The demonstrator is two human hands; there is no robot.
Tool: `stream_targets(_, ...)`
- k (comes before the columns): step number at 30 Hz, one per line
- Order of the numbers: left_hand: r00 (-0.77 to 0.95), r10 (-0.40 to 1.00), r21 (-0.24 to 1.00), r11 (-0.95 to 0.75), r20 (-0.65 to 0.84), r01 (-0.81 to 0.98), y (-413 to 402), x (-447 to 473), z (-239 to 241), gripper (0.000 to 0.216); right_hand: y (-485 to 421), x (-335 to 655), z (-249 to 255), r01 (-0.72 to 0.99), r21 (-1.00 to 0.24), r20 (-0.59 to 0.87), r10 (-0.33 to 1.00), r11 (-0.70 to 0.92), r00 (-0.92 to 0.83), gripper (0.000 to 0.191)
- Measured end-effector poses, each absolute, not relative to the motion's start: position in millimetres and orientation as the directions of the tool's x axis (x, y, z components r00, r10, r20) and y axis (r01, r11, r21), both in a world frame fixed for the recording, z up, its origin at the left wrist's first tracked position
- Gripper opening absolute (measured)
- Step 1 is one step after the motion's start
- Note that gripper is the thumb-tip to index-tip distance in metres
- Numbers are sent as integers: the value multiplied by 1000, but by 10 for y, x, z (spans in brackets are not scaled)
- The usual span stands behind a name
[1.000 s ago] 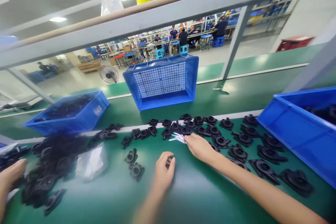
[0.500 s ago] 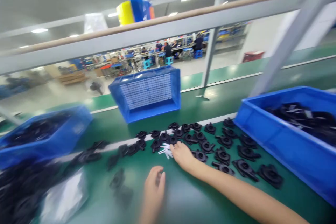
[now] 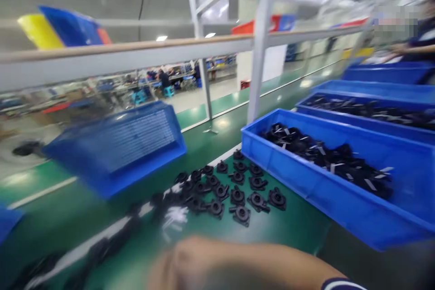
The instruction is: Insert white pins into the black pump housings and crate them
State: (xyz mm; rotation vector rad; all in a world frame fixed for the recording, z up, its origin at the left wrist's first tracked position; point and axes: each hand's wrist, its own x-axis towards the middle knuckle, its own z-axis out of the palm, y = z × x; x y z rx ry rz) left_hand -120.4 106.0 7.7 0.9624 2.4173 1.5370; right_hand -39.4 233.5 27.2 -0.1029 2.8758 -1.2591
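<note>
Fingers cannot be made out: only a blurred right arm point(image 3: 238, 265) is seen low in front. Beyond it, the green table point(image 3: 292, 229) is taken up by blue bins point(image 3: 336, 199), then black parts point(image 3: 234, 188) laid in rows, with small white strips point(image 3: 175, 217) just left of them.

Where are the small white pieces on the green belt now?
In the head view the white pieces lie low and left of centre on the green belt, just left of the black parts.

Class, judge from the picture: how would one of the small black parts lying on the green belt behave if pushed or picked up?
Each black part looks like rigid moulded plastic, so probably stiff and light. It lies flat on the green belt, so it would likely slide, not roll. Neighbours lie close and may get nudged.
</note>
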Motion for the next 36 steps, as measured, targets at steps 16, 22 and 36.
stream_targets(16,-802,550,728,447,234,520,774,-1290,62,21,2513,-766,9,-106,-957,169,224,269,-960,12)
stream_targets(22,-704,680,692,407,206,596,859,-1244,50,32,2484,-668,-25,-182,-958,249,324,223,-913,14)
stream_targets(36,-767,551,576,526,329,625,692,-1240,148,25,2489,-638,-89,-126,-969,180,258,214,-949,21)
